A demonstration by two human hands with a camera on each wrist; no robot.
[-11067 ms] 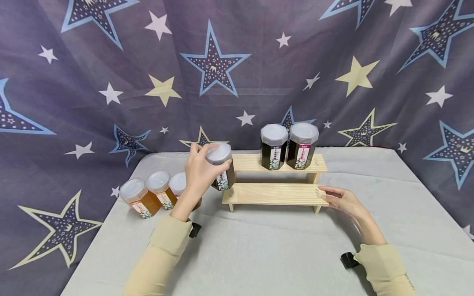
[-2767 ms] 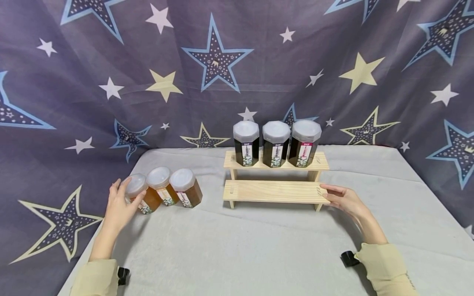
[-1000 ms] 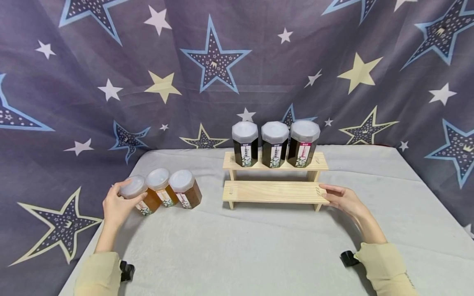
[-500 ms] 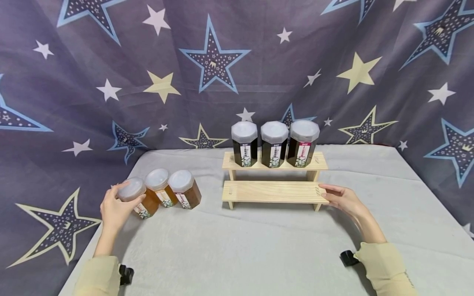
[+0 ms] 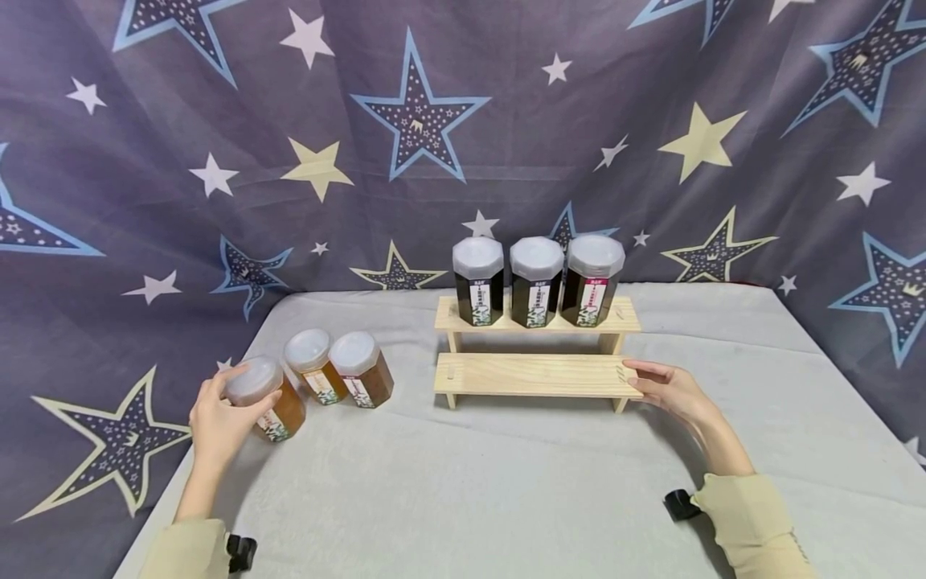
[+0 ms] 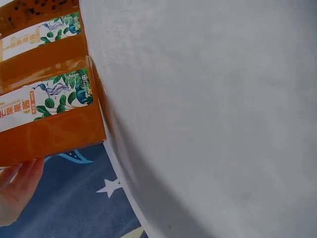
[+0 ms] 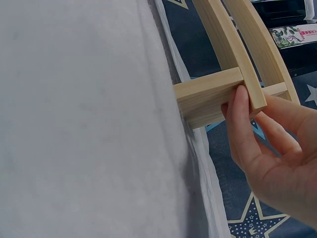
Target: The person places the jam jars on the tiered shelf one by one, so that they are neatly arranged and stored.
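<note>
Left hand (image 5: 220,416) pinches leftmost jar (image 5: 291,412) across lid (image 5: 255,378); right hand (image 5: 673,394) pinches end of stand (image 5: 535,375); level jar, steady stand seem best for safe handling.

A: Head view, lighting?

B: Bright, even, diffuse. Soft shadows on the matte pale-grey cloth (image 5: 463,482), inward of the person's bare left hand (image 5: 226,412) and bare right hand (image 5: 680,398); another beneath the pale-wood two-step stand (image 5: 535,375).

A: Glare, distortion?

B: Faint sheen on the octagonal frosted-plastic lids (image 5: 537,256). Dark purple star-printed fabric backdrop (image 5: 521,177): pattern stretched toward the edges (a wide-angle look).

A: Left wrist view?

B: Dimmer, cooler; one broad shadow across the cloth, darkening rightward. Amber-filled octagonal clear jar (image 6: 54,131): glossy, its white printed label (image 6: 59,94) fairly sharp.

A: Right wrist view?

B: Dim, bluish; cloth soft in detail, shadowed along its border.
</note>
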